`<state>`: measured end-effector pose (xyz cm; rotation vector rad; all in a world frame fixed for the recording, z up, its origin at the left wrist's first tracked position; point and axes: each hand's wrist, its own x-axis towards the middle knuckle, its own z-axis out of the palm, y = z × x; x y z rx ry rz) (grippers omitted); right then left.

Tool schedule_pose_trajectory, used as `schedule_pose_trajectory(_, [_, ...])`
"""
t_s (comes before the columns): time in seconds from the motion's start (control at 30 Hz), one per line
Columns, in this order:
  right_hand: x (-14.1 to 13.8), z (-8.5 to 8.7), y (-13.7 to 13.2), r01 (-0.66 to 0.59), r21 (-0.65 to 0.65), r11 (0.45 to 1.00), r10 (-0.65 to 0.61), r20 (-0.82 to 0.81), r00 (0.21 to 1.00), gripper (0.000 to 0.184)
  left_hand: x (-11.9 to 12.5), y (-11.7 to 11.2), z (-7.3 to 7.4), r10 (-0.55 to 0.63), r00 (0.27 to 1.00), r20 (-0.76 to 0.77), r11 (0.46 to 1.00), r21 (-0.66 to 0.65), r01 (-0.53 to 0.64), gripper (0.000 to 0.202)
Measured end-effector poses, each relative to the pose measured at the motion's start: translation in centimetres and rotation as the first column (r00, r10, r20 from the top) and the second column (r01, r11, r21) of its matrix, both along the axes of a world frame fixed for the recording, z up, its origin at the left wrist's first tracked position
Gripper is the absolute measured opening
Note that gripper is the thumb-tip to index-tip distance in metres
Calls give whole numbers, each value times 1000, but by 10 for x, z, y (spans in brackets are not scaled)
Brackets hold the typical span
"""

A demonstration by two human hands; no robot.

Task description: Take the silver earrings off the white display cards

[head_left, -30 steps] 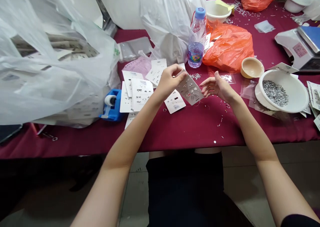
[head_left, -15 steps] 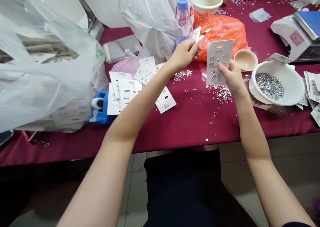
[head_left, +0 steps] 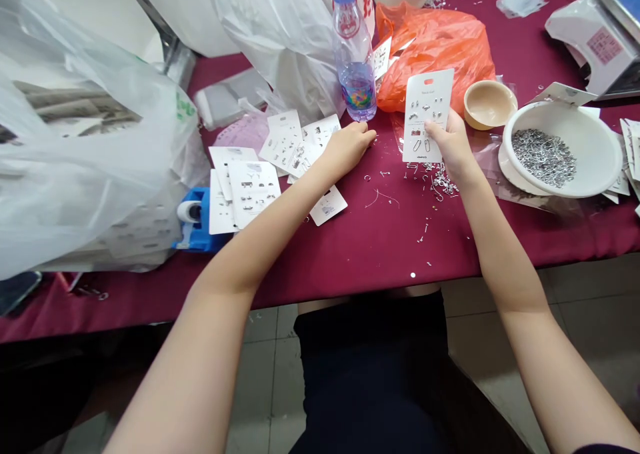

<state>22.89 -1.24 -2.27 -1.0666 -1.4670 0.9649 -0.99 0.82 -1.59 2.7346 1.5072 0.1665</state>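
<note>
Several earring cards on maroon tablecloth, right hand gripping one, left hand empty

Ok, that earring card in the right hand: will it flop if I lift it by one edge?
The earring card is probably fairly stiff: it stands up from the right hand without visibly bending. It is likely light, being thin card, but the metal earrings might snag.

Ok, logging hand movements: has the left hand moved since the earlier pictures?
Yes: the left hand has come down from beside the water bottle, and now sits below it.
</note>
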Motion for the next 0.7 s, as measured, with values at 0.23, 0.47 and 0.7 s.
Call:
schedule_pose_trajectory(0.23, [-14,1,-9,-46,-60,997,45,-8,999,51,3,15,-1,10,999,-37,998,-60,-12,33])
schedule_pose_trajectory(0.47, [-21,2,-14,-82,-134,988,72,-80,994,61,-19,-10,11,142,732,667,952,-295,84,3])
schedule_pose_trajectory(0.7, [-43,10,-36,-191,-191,963,171,-119,978,53,-25,-69,8,332,344,878,829,-446,338,39])
